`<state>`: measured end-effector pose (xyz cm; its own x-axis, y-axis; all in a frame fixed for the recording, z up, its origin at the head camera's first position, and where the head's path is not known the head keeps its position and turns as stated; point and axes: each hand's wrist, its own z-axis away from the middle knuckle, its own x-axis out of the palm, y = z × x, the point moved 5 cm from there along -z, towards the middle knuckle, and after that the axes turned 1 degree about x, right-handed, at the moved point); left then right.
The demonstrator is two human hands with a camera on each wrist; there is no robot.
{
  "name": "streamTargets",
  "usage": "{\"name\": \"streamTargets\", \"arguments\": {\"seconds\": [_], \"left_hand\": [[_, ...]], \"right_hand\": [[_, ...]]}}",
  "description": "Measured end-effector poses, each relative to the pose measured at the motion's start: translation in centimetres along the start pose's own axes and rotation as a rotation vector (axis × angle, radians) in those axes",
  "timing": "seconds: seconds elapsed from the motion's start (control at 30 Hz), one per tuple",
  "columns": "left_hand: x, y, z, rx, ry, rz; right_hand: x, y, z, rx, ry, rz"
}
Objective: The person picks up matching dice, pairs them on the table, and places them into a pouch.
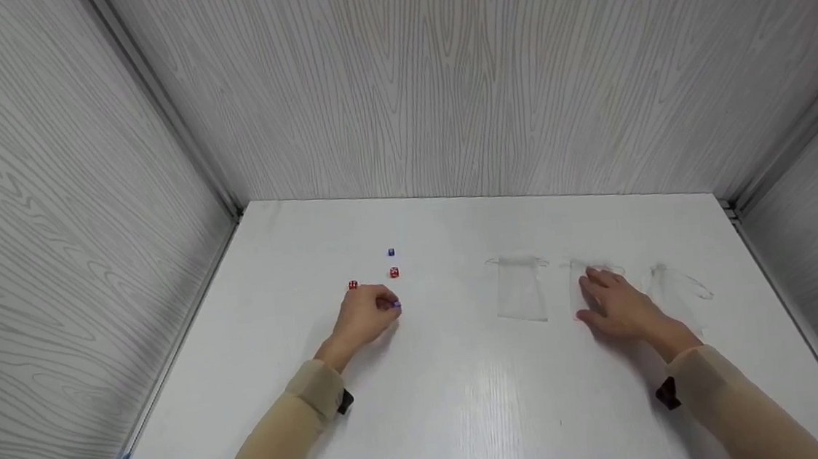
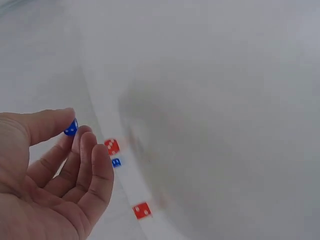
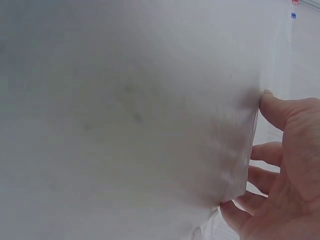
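Thumb and fingertips of my left hand [image 1: 366, 317] pinch a small blue die [image 2: 70, 128] with white dots. Close by on the table lie a red die [image 1: 353, 284], partly covered by that hand in the head view, a second red die [image 1: 394, 272] and another blue die [image 1: 391, 252] farther back. Over to the right, my right hand [image 1: 620, 309] rests on the middle one of three sheer drawstring pouches [image 1: 577, 289], fingers spread and covering much of it. In the right wrist view the fingertips touch the table surface or pouch edge; which cannot be told.
A sheer pouch [image 1: 521, 290] lies flat to the left of the right hand. Another pouch [image 1: 666, 293], its cord looped out, lies to the right, partly behind the hand. Wood-grain panels [image 1: 442, 88] stand around the white table [image 1: 458, 393] at the back and sides.
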<state>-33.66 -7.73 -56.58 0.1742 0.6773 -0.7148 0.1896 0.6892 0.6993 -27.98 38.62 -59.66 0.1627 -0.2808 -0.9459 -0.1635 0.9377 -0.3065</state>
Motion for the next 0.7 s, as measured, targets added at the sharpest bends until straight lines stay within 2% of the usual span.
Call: {"name": "streamTargets", "arguments": {"seconds": [0.17,0.33,0.5,0.7], "left_hand": [[3.0,3.6,0.3,0.119,-0.112,0.029],[6.2,6.3,0.7,0.184,-0.228,0.04],[9.0,7.6,1.4,0.226,-0.327,-0.005],[10.6,7.9,2.0,0.226,-0.403,-0.038]], "right_hand": [[-0.1,0.0,0.0,-0.016,0.006,0.013],[-0.2,-0.2,0.1,-0.03,0.015,0.031],[-0.2,-0.2,0.0,-0.017,0.004,0.022],[-0.2,0.2,0.0,-0.014,-0.009,0.013]]}}
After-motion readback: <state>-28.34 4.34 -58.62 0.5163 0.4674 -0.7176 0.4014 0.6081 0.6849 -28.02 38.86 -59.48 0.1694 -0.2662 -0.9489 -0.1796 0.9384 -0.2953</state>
